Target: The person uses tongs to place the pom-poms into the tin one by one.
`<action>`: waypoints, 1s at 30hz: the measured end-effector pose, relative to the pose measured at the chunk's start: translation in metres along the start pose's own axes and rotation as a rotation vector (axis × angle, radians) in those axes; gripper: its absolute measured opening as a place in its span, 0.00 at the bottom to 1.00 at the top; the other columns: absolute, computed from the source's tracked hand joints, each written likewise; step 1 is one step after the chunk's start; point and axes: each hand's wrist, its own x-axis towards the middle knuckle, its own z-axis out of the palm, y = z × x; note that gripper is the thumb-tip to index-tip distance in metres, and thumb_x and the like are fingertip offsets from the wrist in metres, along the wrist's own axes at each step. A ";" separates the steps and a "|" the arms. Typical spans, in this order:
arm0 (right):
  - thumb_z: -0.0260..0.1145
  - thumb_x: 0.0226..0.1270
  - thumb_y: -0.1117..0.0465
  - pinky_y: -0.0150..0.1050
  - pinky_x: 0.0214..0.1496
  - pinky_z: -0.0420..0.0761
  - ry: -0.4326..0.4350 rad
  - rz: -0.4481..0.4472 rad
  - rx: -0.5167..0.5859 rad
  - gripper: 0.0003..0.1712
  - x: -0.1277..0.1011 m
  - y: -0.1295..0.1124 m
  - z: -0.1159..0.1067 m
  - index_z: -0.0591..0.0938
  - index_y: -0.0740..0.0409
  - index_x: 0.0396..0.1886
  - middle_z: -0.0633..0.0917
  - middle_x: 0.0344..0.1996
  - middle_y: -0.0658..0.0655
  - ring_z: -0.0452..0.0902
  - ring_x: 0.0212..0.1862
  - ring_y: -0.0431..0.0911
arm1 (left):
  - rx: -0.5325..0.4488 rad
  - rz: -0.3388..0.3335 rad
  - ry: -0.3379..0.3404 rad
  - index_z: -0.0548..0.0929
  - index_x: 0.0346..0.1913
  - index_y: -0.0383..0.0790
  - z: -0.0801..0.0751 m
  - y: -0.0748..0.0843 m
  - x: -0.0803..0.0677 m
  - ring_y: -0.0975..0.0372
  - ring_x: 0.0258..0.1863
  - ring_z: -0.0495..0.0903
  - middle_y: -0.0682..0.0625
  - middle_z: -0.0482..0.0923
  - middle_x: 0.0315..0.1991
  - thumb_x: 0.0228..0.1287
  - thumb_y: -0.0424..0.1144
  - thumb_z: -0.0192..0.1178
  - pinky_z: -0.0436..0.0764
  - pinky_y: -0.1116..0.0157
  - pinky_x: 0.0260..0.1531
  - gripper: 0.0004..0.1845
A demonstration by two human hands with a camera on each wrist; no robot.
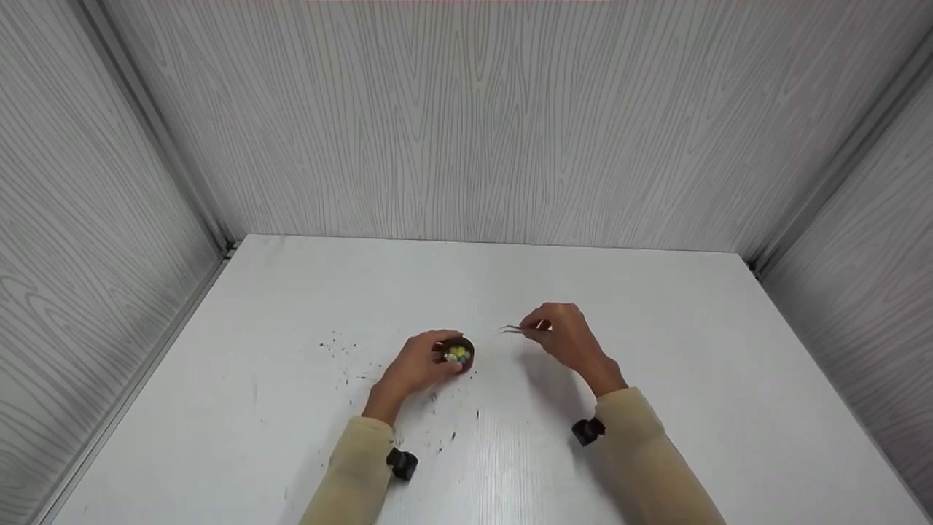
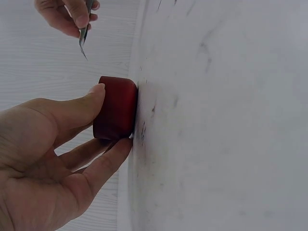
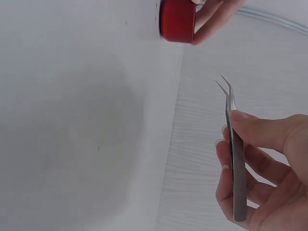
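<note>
Nearest, two tan sleeves (image 1: 641, 452) coming up from the near edge of the white table (image 1: 656, 306), with a small black camera strapped at each wrist. Dark little specks (image 1: 342, 350) scattered on the table near the left arm, some toward the left side, some close by the near edge.

A bit farther in, about the middle of the table, the left hand (image 1: 412, 368) curled round a small red cup (image 2: 117, 108). Thumb on one side of the cup, fingers on the other side, so a real grip. Cup standing upright on the table. Inside it, tiny round bits (image 1: 458, 354) in yellow and pale colours.

Just to the right of the cup and a little farther back, the right hand (image 1: 565, 339), lifted off the table. Pinched between its thumb and fingers, thin metal tweezers (image 3: 235, 159). Sharp bent tips pointing left, toward the cup, but not touching it. Tips a little apart, with nothing between them.

Farthest away, grey wood-look walls (image 1: 466, 124) standing along the far edge and both sides of the table.
</note>
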 end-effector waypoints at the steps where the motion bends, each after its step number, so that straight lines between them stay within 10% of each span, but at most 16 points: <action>1: 0.74 0.62 0.73 0.41 0.40 0.87 0.005 0.009 0.007 0.06 -0.001 0.003 -0.004 0.92 0.62 0.37 0.92 0.35 0.59 0.88 0.38 0.50 | -0.001 0.002 0.001 0.78 0.69 0.40 0.000 0.000 0.000 0.43 0.67 0.77 0.37 0.76 0.68 0.67 0.31 0.68 0.77 0.46 0.68 0.27; 30: 0.72 0.65 0.69 0.40 0.38 0.81 0.043 0.332 -0.116 0.06 -0.051 0.094 -0.075 0.92 0.63 0.40 0.91 0.39 0.65 0.86 0.40 0.56 | 0.021 -0.016 -0.012 0.77 0.70 0.42 -0.001 -0.005 -0.001 0.43 0.69 0.75 0.37 0.74 0.70 0.69 0.34 0.67 0.76 0.45 0.69 0.27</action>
